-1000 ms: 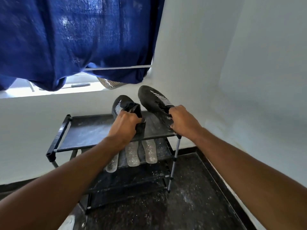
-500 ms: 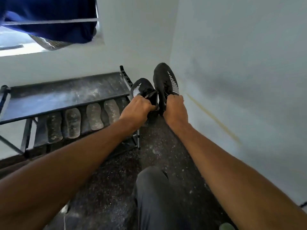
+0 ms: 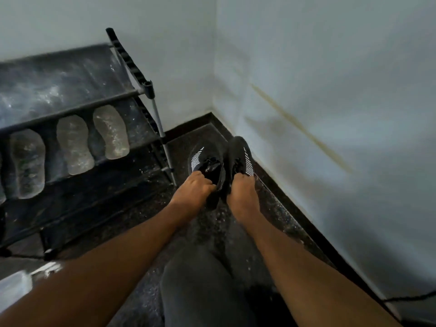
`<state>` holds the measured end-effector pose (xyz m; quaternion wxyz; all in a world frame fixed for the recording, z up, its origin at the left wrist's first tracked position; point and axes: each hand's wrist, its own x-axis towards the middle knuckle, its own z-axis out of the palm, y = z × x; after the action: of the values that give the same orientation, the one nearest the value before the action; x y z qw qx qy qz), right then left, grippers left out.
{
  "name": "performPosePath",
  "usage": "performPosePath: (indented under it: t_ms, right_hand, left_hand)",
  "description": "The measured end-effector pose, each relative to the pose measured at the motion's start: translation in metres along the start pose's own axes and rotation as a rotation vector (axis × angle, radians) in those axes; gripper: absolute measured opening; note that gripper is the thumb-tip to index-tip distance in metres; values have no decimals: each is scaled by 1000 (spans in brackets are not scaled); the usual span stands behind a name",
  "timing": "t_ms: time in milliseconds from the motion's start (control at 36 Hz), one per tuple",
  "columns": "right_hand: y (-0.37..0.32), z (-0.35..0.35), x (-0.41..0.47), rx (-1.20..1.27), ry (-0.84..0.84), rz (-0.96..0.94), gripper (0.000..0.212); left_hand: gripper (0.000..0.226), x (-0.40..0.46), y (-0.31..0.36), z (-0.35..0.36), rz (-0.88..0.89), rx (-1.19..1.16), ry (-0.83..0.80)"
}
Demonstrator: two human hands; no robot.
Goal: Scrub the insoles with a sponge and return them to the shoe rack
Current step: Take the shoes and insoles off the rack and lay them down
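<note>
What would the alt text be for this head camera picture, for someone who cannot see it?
Two bare hands, left hand and right hand, each grip a black shoe on the dark floor by a wall corner. Beside them, pale insoles lie on a black shoe rack.

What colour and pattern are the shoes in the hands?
Black shoes with white slanted stripes on the sides, clearest in the head view.

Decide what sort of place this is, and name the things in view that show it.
Probably a corner of a home, perhaps an entryway: a black shoe rack with insoles on a shelf stands against plain painted walls, and a pair of black shoes is held low over the dark speckled floor.
</note>
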<state>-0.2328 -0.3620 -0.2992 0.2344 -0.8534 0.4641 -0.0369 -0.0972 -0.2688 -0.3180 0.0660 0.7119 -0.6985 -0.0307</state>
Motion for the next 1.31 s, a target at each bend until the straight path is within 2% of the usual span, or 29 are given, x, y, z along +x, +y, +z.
performPosePath:
  t_ms: [222,389,528,611,667,806,889,972,1056,1139,1222,1306]
  right_hand:
    - [31,101,34,-89,-122,49,25]
    - [52,173,55,-192,-186,40,27]
    - [64,204,52,-253,-206,14,18]
    - [74,217,50,-285,-210,-3,20]
    - [80,223,50,-296,-224,-4,21]
    - [84,233,54,-321,-313,12,25]
    - [80,232,55,-339,-361,5,23]
    - [69,224,52,-395,-330,-13,24]
    - [53,210,48,-424,-275,-66,27]
    - [29,197,40,-303,-381,-77,42]
    - [-10,176,32,-204,-420,-74,30]
    - [-48,143,25,-98,-504,-110,28]
  left_hand:
    - [13,7,-21,109,10,-9,-45]
    - [12,3,-44,185,-15,25,-153]
    - [14,2,-42,228,-18,-53,-140]
    - [11,-7,-39,252,-92,-121,-154]
    - [19,-12,-38,261,-153,-179,-205]
    - [20,-14,-40,263,-300,-319,-245]
    - [27,-17,-37,258,-346,-347,-181]
    - [35,-21,-35,242,-406,-385,-133]
    - [20,-32,-34,216,-440,-478,-125]
    - [18,-58,-36,184,-500,-515,-129]
    - [24,-90,-39,144,-669,-612,-163]
    - [25,-123,-42,94,-803,-666,-191]
